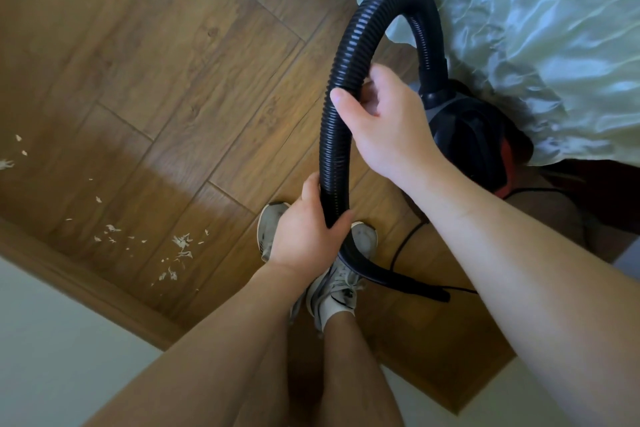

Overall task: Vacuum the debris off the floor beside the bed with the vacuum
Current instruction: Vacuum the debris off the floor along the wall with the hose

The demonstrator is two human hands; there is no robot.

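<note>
While both hands grip the hose (349,55), the left hand (306,236) wraps it low, above the shoes (346,284), and the right hand (384,125) curls round it higher up the arch. The hose rises from the vacuum (467,139), which sits on the floor (173,62) against the bed (519,28), seemingly partly under the sheet. Debris (181,243) lies scattered well to the left, by the skirting.
</note>
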